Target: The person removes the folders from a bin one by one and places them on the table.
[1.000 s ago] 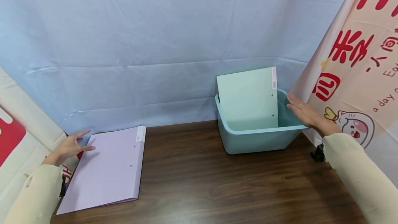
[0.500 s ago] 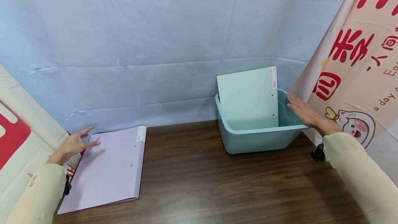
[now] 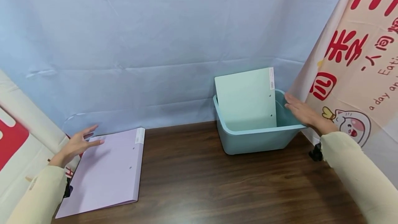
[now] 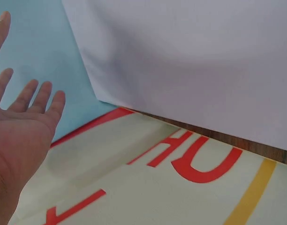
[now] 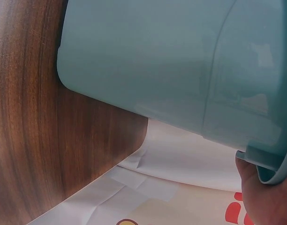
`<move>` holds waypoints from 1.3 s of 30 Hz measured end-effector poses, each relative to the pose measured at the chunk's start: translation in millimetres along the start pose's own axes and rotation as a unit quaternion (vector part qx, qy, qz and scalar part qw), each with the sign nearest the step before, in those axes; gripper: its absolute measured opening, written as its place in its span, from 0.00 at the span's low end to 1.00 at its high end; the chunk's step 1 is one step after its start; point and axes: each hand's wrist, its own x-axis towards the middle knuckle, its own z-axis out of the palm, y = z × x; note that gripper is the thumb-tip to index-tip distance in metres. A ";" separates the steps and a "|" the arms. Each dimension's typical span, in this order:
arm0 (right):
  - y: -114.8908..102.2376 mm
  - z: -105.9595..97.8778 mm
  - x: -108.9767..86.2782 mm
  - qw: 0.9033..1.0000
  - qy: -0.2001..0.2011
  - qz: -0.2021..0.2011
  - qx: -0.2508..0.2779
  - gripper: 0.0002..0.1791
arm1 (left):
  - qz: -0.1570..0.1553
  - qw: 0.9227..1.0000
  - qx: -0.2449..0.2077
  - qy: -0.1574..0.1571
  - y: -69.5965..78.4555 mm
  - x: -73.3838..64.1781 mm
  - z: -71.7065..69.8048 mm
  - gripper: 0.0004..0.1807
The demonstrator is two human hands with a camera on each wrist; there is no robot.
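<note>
A lilac file folder (image 3: 104, 175) lies flat on the table at the left, its labelled spine to the right. My left hand (image 3: 74, 147) hovers at its upper left corner, fingers and thumb spread, holding nothing. In the left wrist view that hand (image 4: 24, 136) is palm up beside the folder's pale cover (image 4: 195, 51). A blue-green plastic bin (image 3: 258, 142) stands at the right, with a mint file folder (image 3: 245, 101) leaning upright inside it. My right hand (image 3: 303, 111) holds the bin's right rim; in the right wrist view the thumb (image 5: 250, 180) hooks under the lip.
Dark wooden tabletop (image 3: 180, 168) stretches between folder and bin. A light blue cloth (image 3: 140, 44) hangs behind. Printed cloths stand at both sides, the right one (image 3: 351, 72) close beside the bin and the left one (image 3: 18, 148) along the lilac folder's edge.
My left hand has shifted a little right, its thumb reaching farther over the lilac folder. My right hand stays at the bin's rim. The head view has turned slightly.
</note>
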 end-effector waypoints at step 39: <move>0.9 1.5 1.9 1.000 -0.001 0.000 -0.004 0.40 | 0.122 0.991 -0.051 -0.002 87.2 8.4 40.2 0.52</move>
